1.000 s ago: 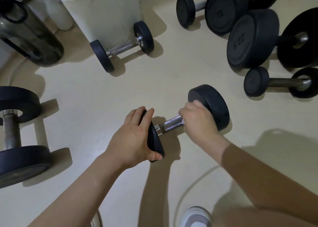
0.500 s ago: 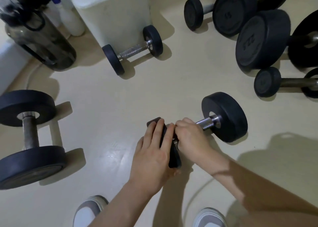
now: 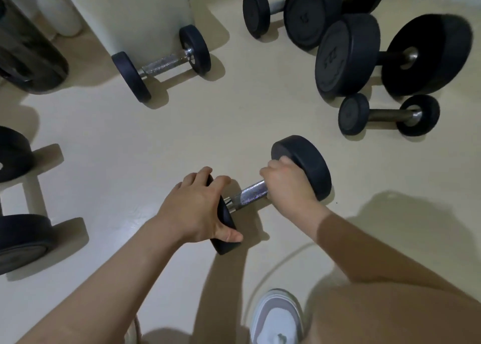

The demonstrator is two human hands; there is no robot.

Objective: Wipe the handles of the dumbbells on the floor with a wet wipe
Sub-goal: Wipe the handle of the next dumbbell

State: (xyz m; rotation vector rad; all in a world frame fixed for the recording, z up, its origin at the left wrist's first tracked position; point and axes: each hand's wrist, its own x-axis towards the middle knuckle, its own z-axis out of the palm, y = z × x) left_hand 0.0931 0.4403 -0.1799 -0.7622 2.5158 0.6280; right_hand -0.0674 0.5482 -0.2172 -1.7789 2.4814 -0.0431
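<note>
Your left hand (image 3: 197,208) grips near head of dumbbell (image 3: 307,161), fingers (image 3: 192,179) and thumb hooked over rim. Your right hand (image 3: 289,184) clenched round handle (image 3: 251,193), against far head. Dumbbell lies mid-floor (image 3: 156,148), ahead of your shoe (image 3: 278,315)

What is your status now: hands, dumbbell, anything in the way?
Left hand grips near head of dumbbell. Right hand wrapped round handle by far head; wet wipe not visible. Nearest other dumbbell lies apart, not in the way.
</note>
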